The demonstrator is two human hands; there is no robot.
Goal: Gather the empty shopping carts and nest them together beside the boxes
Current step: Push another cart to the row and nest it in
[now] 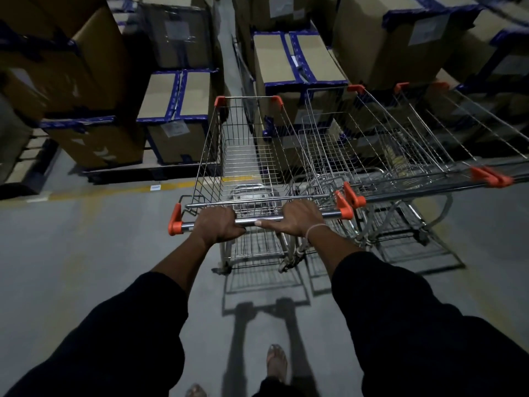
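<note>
Cart (pixel 252 156): empty, handle gripped by left hand (pixel 219 226) and right hand (pixel 297 219). Nested carts (pixel 400 144): just right of cart. Boxes (pixel 297 70): behind cart.

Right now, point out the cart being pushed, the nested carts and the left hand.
pushed cart (pixel 259 222), head view, on its metal handle bar
nested carts (pixel 400 184), head view, on the rear basket rim
left hand (pixel 219 224), head view, on its back
</note>
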